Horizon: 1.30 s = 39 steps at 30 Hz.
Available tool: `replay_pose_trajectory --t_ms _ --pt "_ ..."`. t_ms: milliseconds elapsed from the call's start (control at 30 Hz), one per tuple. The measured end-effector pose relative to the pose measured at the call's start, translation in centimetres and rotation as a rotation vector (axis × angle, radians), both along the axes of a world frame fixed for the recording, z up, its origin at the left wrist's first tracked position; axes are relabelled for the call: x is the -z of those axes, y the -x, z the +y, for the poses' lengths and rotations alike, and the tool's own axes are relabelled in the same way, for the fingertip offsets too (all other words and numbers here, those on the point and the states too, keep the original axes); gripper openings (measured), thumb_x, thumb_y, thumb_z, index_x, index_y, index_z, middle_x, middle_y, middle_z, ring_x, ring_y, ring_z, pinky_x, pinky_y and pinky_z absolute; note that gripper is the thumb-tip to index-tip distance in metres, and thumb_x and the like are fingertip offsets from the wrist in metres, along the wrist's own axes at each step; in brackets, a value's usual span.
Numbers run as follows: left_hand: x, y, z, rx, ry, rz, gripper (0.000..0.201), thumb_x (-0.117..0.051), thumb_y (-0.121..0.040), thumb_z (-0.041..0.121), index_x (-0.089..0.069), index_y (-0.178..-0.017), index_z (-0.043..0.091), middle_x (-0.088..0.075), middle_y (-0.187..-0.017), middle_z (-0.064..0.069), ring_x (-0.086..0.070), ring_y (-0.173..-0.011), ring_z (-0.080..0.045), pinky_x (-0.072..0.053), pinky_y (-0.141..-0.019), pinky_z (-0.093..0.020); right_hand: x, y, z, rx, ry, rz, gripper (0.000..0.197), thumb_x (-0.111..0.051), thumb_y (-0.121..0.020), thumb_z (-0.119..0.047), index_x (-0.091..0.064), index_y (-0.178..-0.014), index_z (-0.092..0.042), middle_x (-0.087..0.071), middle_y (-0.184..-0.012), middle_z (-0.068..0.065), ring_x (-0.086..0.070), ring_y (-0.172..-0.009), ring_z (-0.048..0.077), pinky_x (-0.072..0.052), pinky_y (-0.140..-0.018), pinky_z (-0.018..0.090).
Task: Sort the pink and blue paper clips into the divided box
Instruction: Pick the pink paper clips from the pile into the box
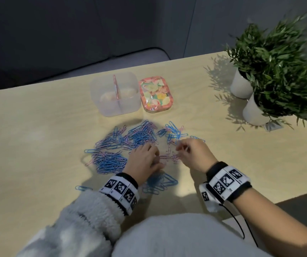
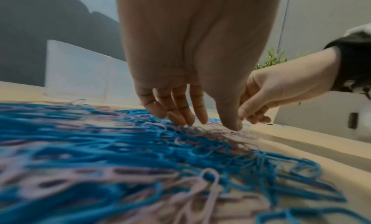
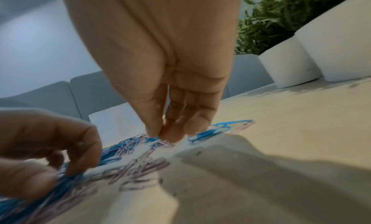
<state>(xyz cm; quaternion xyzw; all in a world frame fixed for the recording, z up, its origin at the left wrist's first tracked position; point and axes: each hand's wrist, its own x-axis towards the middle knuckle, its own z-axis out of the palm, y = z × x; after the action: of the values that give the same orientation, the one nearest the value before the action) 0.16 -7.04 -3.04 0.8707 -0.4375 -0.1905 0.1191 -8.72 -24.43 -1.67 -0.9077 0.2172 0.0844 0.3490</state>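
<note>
While both hands work low in the heap, the head view sets out the relation that matters: the divided box [image 1: 116,94] stands straight ahead of them, beyond the far edge of the paper clips [image 1: 130,140], slightly nearer the left hand [image 1: 143,158] than the right hand [image 1: 193,153], with its divider running away from the person, so one compartment lies toward each hand. No clips can be made out in either compartment, so the sorting looks barely begun. A flowered lid [image 1: 156,94] lies just to the right of the box, and two potted plants [image 1: 271,62] stand well off beyond the right hand. From the left wrist, the left hand [image 2: 192,68] has its fingers [image 2: 180,109] fairly straight and spread, tips down on the mixed blue and pink clips [image 2: 140,156]; they press or rake rather than grip, and the box wall [image 2: 80,71] rises behind the pile, ahead and to the left. From the right wrist, the right hand [image 3: 160,68] has thumb and fingertips [image 3: 168,133] drawn together at the table [image 3: 281,132], apparently pinching a pink clip [image 3: 164,144], though blur hides the grip itself; loose pink clips [image 3: 140,171] lie between the two hands. Any carry to the box should be a short forward reach, leftward for the right hand.
</note>
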Motion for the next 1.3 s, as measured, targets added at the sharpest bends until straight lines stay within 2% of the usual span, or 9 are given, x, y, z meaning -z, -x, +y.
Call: replay_pose_trajectory --t_ms 100,267,567,700,900,1000,1100,1200,1300 --pt "0.0 -0.6 2.2 0.000 -0.008 0.034 0.017 -0.059 -0.087 0.031 -0.060 -0.098 0.018 -0.054 -0.106 -0.001 -0.049 -0.102 -0.023 -0.042 -0.089 -0.036 0.0 -1.7 -0.2 0.038 0.056 -0.024 0.019 -0.055 -0.087 -0.014 -0.071 -0.096 -0.016 -0.068 -0.104 0.005 -0.061 -0.097 0.024 -0.045 -0.083 0.031" --pt "-0.2 -1.3 4.1 0.014 -0.036 -0.014 0.011 -0.057 -0.088 0.022 -0.064 -0.097 0.022 -0.057 -0.107 0.003 -0.047 -0.104 -0.021 -0.038 -0.093 -0.033 0.7 -1.5 -1.0 0.102 0.139 -0.017 0.025 -0.050 -0.082 -0.007 -0.069 -0.096 -0.014 -0.065 -0.108 0.008 -0.059 -0.103 0.029 -0.044 -0.085 0.032" --pt "-0.2 0.4 3.0 0.077 0.030 -0.130 0.018 -0.057 -0.075 0.029 -0.068 -0.089 0.026 -0.065 -0.091 0.006 -0.059 -0.086 -0.024 -0.042 -0.071 -0.036 1.6 -1.6 4.3 -0.437 0.181 -0.096 0.024 -0.073 -0.070 -0.030 -0.073 -0.090 -0.017 -0.065 -0.096 0.007 -0.052 -0.093 0.030 -0.042 -0.082 0.039" --pt "-0.1 -0.4 4.0 0.070 0.045 -0.158 0.011 -0.060 -0.081 0.028 -0.068 -0.089 0.025 -0.066 -0.094 0.007 -0.058 -0.088 -0.022 -0.043 -0.075 -0.036 1.9 -1.2 3.8 -0.304 0.122 -0.105 0.015 -0.069 -0.071 -0.023 -0.073 -0.082 -0.014 -0.064 -0.087 0.010 -0.054 -0.090 0.033 -0.046 -0.080 0.041" --pt "-0.2 0.5 3.9 0.112 0.083 -0.125 0.017 -0.063 -0.076 0.043 -0.066 -0.082 0.027 -0.063 -0.088 0.007 -0.056 -0.087 -0.020 -0.037 -0.076 -0.033 1.1 -0.1 1.8 -0.095 0.092 -0.147 0.008 -0.064 -0.077 -0.014 -0.070 -0.082 -0.015 -0.066 -0.088 0.003 -0.053 -0.089 0.025 -0.036 -0.076 0.029" --pt "0.0 1.3 3.5 0.189 0.041 -0.098 0.021 -0.067 -0.073 0.047 -0.066 -0.084 0.029 -0.063 -0.086 0.006 -0.057 -0.087 -0.020 -0.038 -0.077 -0.033 0.0 1.3 2.2 -0.116 0.105 -0.060 0.004 -0.064 -0.077 -0.023 -0.066 -0.078 -0.019 -0.065 -0.082 -0.004 -0.057 -0.083 0.020 -0.034 -0.067 0.026" --pt "-0.2 1.3 3.3 0.198 -0.029 -0.065 0.019 -0.062 -0.081 0.040 -0.064 -0.094 0.028 -0.062 -0.098 0.005 -0.053 -0.100 -0.021 -0.033 -0.084 -0.033 0.3 2.4 2.9 -0.165 0.134 0.103 0.020 -0.069 -0.071 -0.036 -0.062 -0.081 -0.020 -0.058 -0.077 -0.006 -0.049 -0.075 0.015 -0.032 -0.063 0.026" --pt "-0.6 0.5 3.3 0.156 -0.095 -0.052 0.019 -0.056 -0.086 0.039 -0.061 -0.102 0.028 -0.058 -0.108 0.007 -0.047 -0.106 -0.017 -0.028 -0.088 -0.032 0.5 3.1 2.4 -0.177 0.084 0.164 0.013 -0.068 -0.073 -0.027 -0.055 -0.075 -0.024 -0.055 -0.075 -0.007 -0.052 -0.076 0.020 -0.036 -0.064 0.029" --pt "-1.3 0.2 2.5 0.140 -0.097 -0.052 0.023 -0.056 -0.087 0.037 -0.060 -0.105 0.024 -0.056 -0.110 0.004 -0.047 -0.106 -0.019 -0.031 -0.089 -0.032 0.2 3.6 0.8 -0.107 -0.016 0.131 0.029 -0.066 -0.076 -0.018 -0.045 -0.059 -0.028 -0.055 -0.064 -0.008 -0.052 -0.068 0.019 -0.043 -0.068 0.031"
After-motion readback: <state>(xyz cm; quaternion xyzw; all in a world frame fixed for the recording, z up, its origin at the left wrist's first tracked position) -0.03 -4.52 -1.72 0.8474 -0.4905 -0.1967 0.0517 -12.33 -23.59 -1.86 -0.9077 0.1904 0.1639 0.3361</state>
